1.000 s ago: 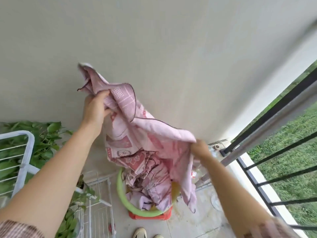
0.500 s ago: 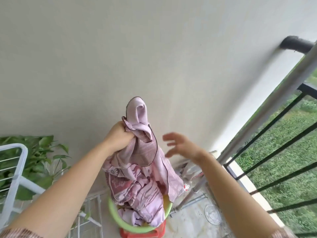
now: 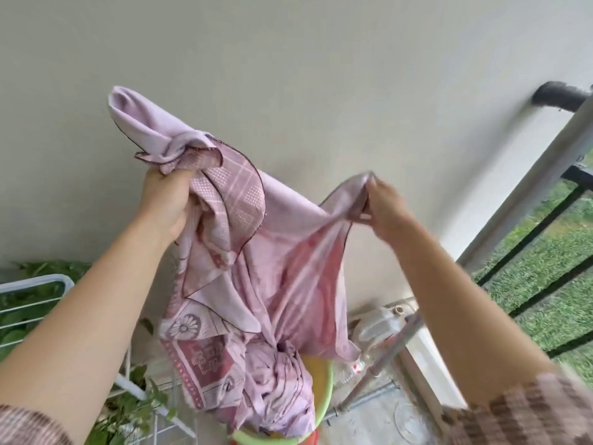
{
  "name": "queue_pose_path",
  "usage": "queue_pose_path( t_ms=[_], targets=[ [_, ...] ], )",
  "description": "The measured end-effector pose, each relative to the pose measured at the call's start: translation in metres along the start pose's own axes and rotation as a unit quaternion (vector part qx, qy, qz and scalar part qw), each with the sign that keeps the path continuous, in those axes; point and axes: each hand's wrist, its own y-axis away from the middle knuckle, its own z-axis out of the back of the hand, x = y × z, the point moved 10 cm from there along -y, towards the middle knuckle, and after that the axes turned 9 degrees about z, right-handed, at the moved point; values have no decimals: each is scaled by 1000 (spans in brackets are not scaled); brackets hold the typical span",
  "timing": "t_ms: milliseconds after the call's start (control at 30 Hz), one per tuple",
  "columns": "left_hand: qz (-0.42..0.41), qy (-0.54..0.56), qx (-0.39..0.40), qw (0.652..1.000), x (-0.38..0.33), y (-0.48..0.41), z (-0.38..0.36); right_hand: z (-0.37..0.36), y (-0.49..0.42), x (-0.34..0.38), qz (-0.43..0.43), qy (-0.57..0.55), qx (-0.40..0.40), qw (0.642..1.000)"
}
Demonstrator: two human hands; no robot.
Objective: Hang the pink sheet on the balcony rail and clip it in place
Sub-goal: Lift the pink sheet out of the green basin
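The pink patterned sheet hangs bunched in front of me, its lower part still trailing into a green-rimmed basin on the floor. My left hand is raised at the left and clenched on a gathered corner of the sheet. My right hand pinches another stretch of its edge, at about the same height. The fabric spans loosely between both hands. The grey balcony rail runs diagonally at the right, apart from the sheet. No clips are visible.
A plain beige wall fills the background. A white wire drying rack and leafy plants stand at the left. Black railing bars with grass behind are at the right. A plastic jug and clutter sit near the rail's base.
My right hand, open and off the sheet half a second ago, has now pinched its edge. The left hand has lifted its corner higher and to the left, spreading the fabric.
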Motion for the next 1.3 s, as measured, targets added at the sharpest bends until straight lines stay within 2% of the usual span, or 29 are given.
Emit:
queue_pose_path(
  t_ms=[67, 133, 200, 267, 367, 400, 467, 500, 567, 600, 667, 767, 833, 967, 1033, 1100, 1167, 1233, 1267, 1300],
  targets=[
    [-33, 23, 9, 999, -23, 0, -10, -11, 2, 94, 93, -83, 9, 992],
    [-62, -29, 48, 996, -42, 8, -30, -24, 16, 159, 178, -157, 30, 971],
    [-65, -209, 68, 973, -38, 19, -53, -47, 37, 197, 246, -118, 76, 959],
    [-47, -366, 71, 927, -14, 24, -70, -79, 63, 207, 285, -47, 148, 946],
    [-31, -377, 182, 907, 25, 38, -94, -111, 87, 193, 303, 27, 236, 923],
    [-19, -355, 201, 913, 33, 39, -94, -112, 88, 184, 297, 38, 257, 919],
    [4, -323, 213, 922, 42, 40, -88, -101, 78, 152, 221, -24, 284, 933],
    [13, -307, 211, 928, 45, 38, -82, -88, 70, 134, 176, -72, 268, 945],
    [13, -287, 215, 933, 47, 37, -76, -55, 51, 81, 115, -98, 181, 972],
    [8, -279, 216, 936, 45, 37, -73, -41, 47, 48, 89, -75, 148, 982],
    [-1, -254, 224, 941, 38, 37, -70, -30, 56, -23, 23, -15, 146, 989],
    [-9, -237, 231, 944, 32, 37, -71, -34, 83, -115, -63, 102, 211, 970],
    [-16, -241, 223, 944, 30, 35, -68, -32, 95, -149, -110, 151, 234, 954],
    [-14, -250, 204, 946, 27, 29, -54, -42, 112, -177, -206, 21, 314, 927],
    [-6, -251, 174, 952, 29, 24, -44, -51, 111, -180, -186, 46, 356, 914],
    [1, -256, 158, 954, 32, 23, -38, -56, 99, -178, -105, 142, 344, 922],
    [6, -282, 146, 948, 34, 22, -34, -42, 76, -171, -50, 257, 251, 932],
    [11, -336, 115, 935, 34, 22, -26, -18, 56, -148, -45, 317, 155, 935],
    [11, -369, 95, 924, 34, 20, -22, -9, 47, -128, -52, 275, 115, 953],
    [11, -410, 72, 909, 36, 18, -17, -6, 41, -103, -72, 181, 85, 977]
  ],
)
